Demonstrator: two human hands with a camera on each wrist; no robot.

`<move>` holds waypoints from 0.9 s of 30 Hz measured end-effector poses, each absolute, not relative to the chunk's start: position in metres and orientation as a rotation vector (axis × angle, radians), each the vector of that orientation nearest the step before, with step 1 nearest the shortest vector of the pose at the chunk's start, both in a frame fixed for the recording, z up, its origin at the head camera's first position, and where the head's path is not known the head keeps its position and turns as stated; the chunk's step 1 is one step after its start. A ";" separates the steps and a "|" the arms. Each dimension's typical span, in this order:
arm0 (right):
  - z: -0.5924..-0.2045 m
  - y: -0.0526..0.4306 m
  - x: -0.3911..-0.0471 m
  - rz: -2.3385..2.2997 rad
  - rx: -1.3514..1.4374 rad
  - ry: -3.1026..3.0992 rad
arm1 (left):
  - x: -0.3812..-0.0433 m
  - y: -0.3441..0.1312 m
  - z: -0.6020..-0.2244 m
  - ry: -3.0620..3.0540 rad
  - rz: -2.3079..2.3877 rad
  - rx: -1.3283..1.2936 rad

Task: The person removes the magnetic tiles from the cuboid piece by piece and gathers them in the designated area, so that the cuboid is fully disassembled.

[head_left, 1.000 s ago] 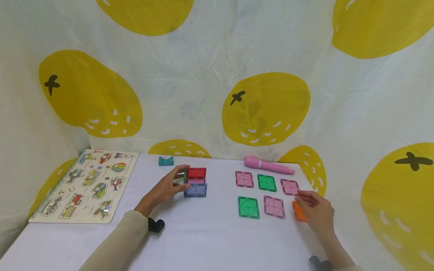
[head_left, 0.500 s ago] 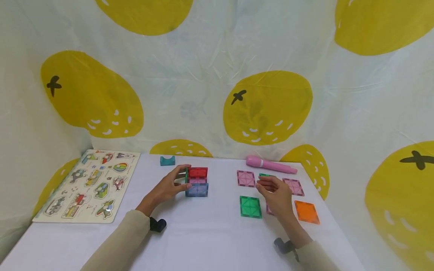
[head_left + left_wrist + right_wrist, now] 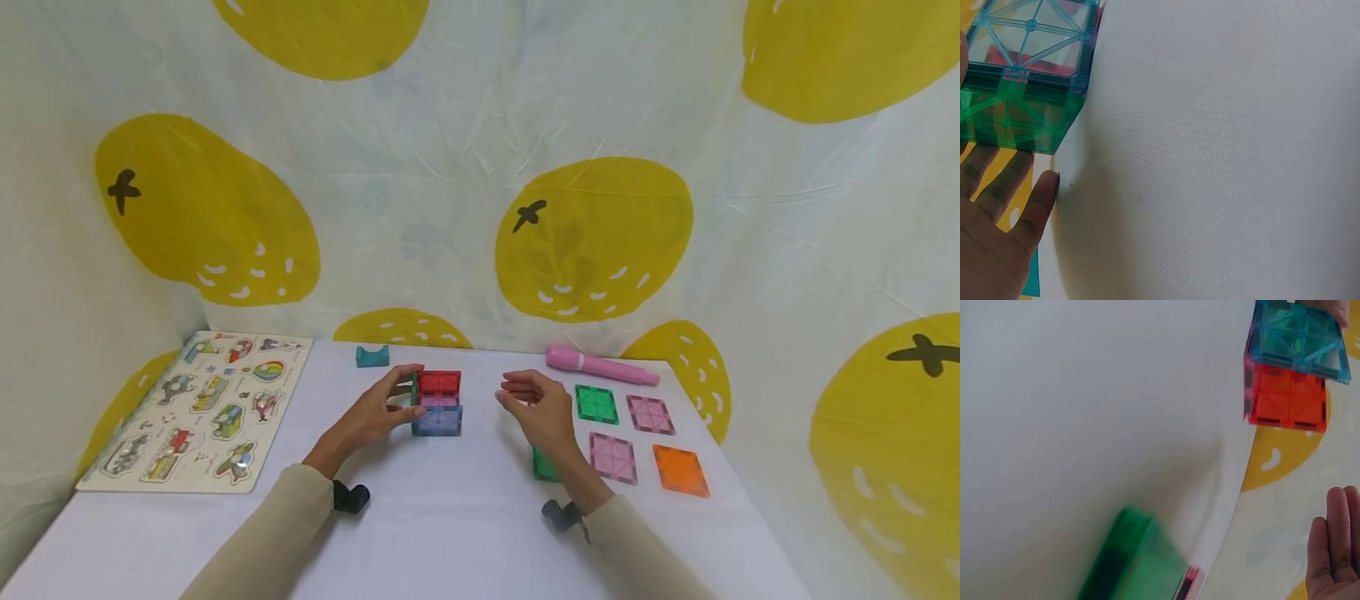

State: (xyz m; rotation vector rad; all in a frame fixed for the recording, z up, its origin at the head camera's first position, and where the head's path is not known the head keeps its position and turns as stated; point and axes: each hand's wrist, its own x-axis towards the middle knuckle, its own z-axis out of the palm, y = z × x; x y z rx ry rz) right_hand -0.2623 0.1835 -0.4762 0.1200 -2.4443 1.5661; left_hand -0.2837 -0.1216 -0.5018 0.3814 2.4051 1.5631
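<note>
My left hand (image 3: 375, 412) grips a small open box of translucent magnetic tiles, thumb at the front and index finger at the back. The box shows a blue tile (image 3: 437, 421) at the front, a red tile (image 3: 438, 382) at the back, a pink tile (image 3: 438, 401) between them and a green tile (image 3: 1010, 119) on the left. Right of this box, my right hand (image 3: 543, 412) hovers over the table with nothing between its loosely bent fingers; in the right wrist view its fingers (image 3: 1338, 537) look straight. It covers a flat pink tile and part of a green tile (image 3: 545, 467).
More tiles lie flat on the right: green (image 3: 597, 404), pink (image 3: 650, 414), pink (image 3: 612, 457) and orange (image 3: 680, 471). Behind them is a pink toy microphone (image 3: 600, 367). A teal arched block (image 3: 372, 357) stands at the back; a picture puzzle board (image 3: 198, 408) lies left.
My right hand has moved left from beside the orange tile, across the flat tiles, to near the tile box. My left hand keeps its grip on the box.
</note>
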 end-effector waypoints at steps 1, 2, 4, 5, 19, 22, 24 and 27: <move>-0.476 0.179 -0.264 1.556 0.126 -2.455 | -0.284 -0.121 -0.502 2.403 1.565 0.385; -0.476 0.175 -0.266 1.553 0.136 -2.462 | -0.284 -0.121 -0.502 2.402 1.567 0.391; -0.475 0.167 -0.270 1.554 0.171 -2.471 | -0.283 -0.122 -0.501 2.409 1.563 0.393; -0.475 0.163 -0.273 1.551 0.181 -2.486 | -0.283 -0.122 -0.501 2.412 1.563 0.391; -0.474 0.127 -0.304 1.511 0.286 -2.688 | -0.284 -0.121 -0.501 2.413 1.559 0.384; -0.475 0.122 -0.309 1.464 0.327 -2.692 | -0.284 -0.122 -0.502 2.416 1.562 0.391; -0.476 0.120 -0.312 1.425 0.338 -2.691 | -0.284 -0.122 -0.502 2.417 1.563 0.400; -0.477 0.118 -0.315 1.387 0.327 -2.703 | -0.284 -0.122 -0.503 2.410 1.571 0.410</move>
